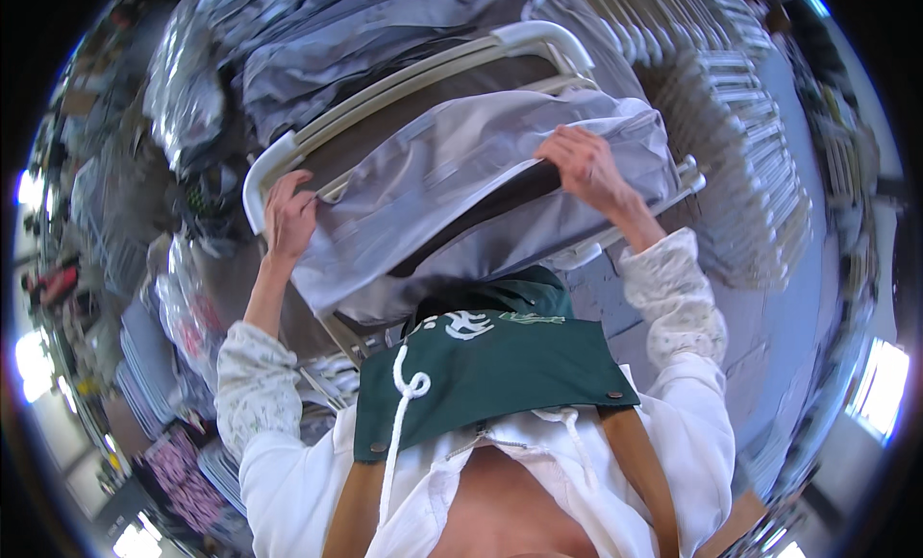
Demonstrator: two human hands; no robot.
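Observation:
A light grey fabric cover [413, 183] lies draped across a cream metal tube frame [404, 82] with white rounded corner pieces, in front of my body. My right hand [586, 169] pinches the upper edge of the cover's opening, and a dark gap [490, 210] shows beneath that edge. At the cover's left end, beside the frame's left corner, my left hand [290, 215] has its fingers curled on the cloth. Darker grey-brown fabric [385, 121] fills the frame behind the cover. The frame's lower part is mostly hidden by the cloth and my green apron [490, 375].
Beyond the frame lies a pile of grey fabric [327, 68]. Many cream tube frames [740, 164] are stacked closely at the right. Clear plastic-wrapped bundles [187, 87] stand on the left, with a pink patterned item [183, 476] at the lower left.

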